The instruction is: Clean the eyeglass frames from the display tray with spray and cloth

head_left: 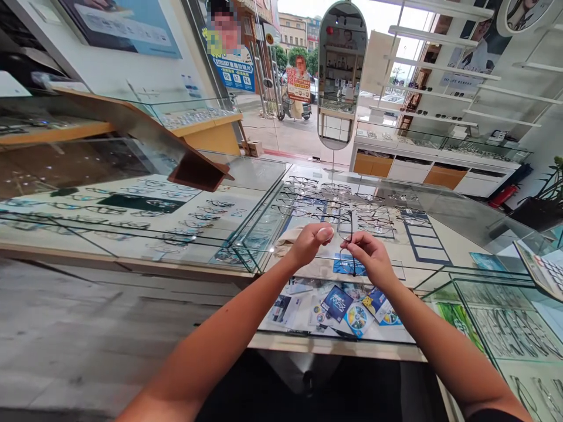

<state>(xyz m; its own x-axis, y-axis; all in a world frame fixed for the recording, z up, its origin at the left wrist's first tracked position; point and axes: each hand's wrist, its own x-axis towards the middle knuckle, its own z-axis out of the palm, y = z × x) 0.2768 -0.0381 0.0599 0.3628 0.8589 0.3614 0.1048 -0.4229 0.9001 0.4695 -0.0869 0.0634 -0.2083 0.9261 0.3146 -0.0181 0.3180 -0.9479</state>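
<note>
Over the glass counter, my right hand [372, 253] pinches a dark, thin-framed pair of eyeglasses [353, 266] near its middle, with the frame standing on end. Close by on the left, my left hand [311, 241] is curled closed, thumb uppermost. Whatever its fingers may hold is hidden. A beige cloth [287, 239] shows just beyond my left wrist; I cannot tell whether the hand touches it. Several more eyeglasses [376, 223] sit in rows past my hands. Below the held pair is a blue card [345, 265].
Leaflets [338, 303] show under the near glass. An upright oval mirror [342, 76] stands at the far edge. Glass cases of frames flank me, with a brown angled panel [197, 167] at left and a calculator-like keypad [555, 271] at right.
</note>
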